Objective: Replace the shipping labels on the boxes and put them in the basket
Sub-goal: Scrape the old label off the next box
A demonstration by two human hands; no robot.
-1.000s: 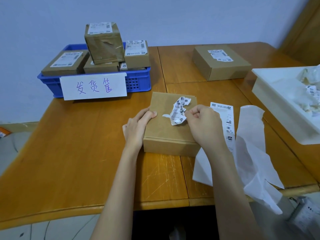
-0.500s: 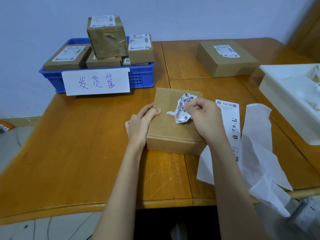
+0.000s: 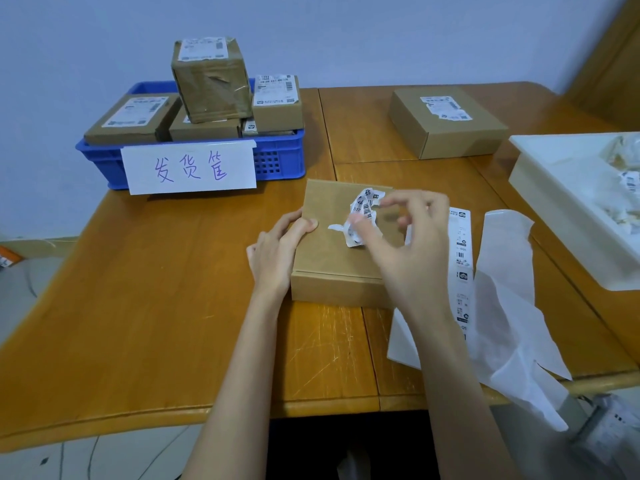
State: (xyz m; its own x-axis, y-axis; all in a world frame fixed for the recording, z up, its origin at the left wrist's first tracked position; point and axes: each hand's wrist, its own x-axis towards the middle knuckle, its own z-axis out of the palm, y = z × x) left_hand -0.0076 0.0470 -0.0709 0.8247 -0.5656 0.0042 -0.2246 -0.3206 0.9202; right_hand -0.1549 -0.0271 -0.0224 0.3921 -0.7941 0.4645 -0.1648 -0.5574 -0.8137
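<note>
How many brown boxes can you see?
7, maybe more hidden: five in the blue basket, one under the hands, one at the table's far right.

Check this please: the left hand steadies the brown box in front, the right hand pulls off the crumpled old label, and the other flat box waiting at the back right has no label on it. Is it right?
Not quite. The flat box at the back right does carry a label, partly torn, on its top; the head view shows it. The rest holds: the left hand steadies the brown box, and the right hand pulls at the crumpled old label.
</note>
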